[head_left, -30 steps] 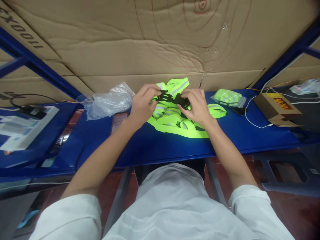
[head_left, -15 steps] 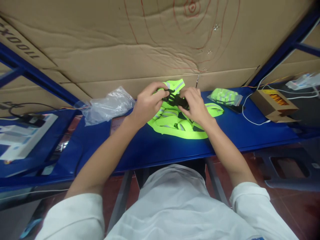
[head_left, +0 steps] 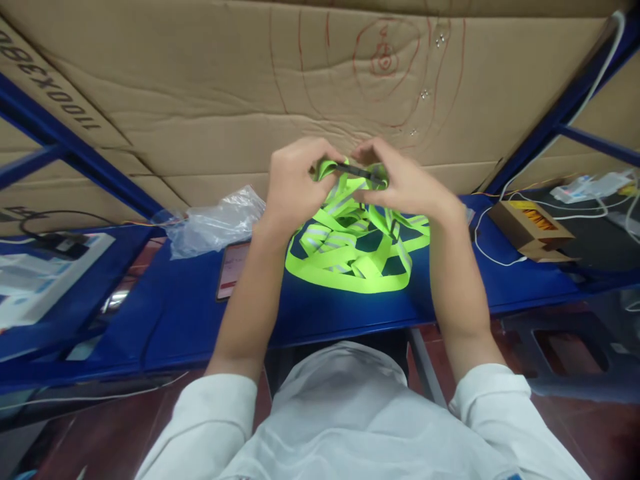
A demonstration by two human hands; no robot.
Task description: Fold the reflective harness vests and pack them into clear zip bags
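A neon-yellow strap harness with grey reflective stripes point(head_left: 350, 257) lies in loops on the blue table point(head_left: 320, 307), part of it lifted. My left hand point(head_left: 295, 183) and my right hand point(head_left: 405, 183) are raised above the pile and pinch a black plastic buckle point(head_left: 357, 171) between their fingertips. The buckle looks joined into one piece and sits on the lifted straps. Both forearms come up from the white sleeves at the bottom.
A crumpled clear plastic bag point(head_left: 215, 223) lies left of the straps, a phone point(head_left: 233, 270) flat beside it. A small open cardboard box point(head_left: 530, 230) and white cables point(head_left: 495, 247) sit at the right. A cardboard wall point(head_left: 200, 100) stands behind the table.
Both hands brought the two black buckle halves together, then lifted the buckle and straps up off the table. The strap loops spread wider below. The camera tilted upward.
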